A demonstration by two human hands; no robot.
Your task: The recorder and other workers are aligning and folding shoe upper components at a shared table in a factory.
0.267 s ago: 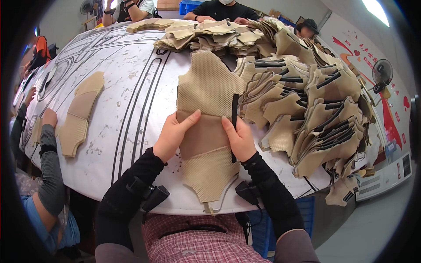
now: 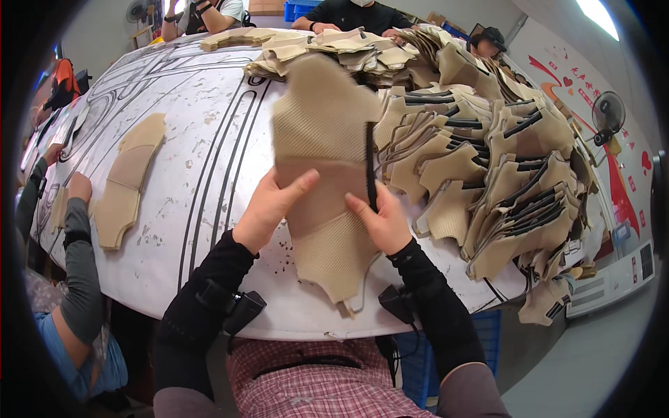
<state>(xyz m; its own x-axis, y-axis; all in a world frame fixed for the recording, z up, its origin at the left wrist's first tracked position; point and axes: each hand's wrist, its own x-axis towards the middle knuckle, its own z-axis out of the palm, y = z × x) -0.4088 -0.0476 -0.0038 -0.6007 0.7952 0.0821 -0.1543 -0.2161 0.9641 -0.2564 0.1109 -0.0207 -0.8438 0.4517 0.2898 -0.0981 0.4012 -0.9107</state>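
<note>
Between my two hands I hold up a beige mesh fabric panel (image 2: 327, 184), with a smooth tan band across its middle and a black strip along its right edge. My left hand (image 2: 270, 209) grips the left edge, thumb on the front face and fingers behind. On the right edge, just below the black strip's middle, my right hand (image 2: 385, 219) closes in the same way. The panel is tilted over the table, its upper end blurred by motion. A grey backing layer peeks out at its lower right corner.
A large heap of similar panels with black strips (image 2: 516, 181) covers the table's right side. More panels (image 2: 348, 52) lie stacked across the far side. One stack (image 2: 129, 184) rests at the left, near a co-worker's hand (image 2: 79, 187). Other people sit around the white, black-lined table (image 2: 188, 174).
My hands have raised the panel and shifted it slightly left and away from me. Its lower end has moved back from the table's near edge.
</note>
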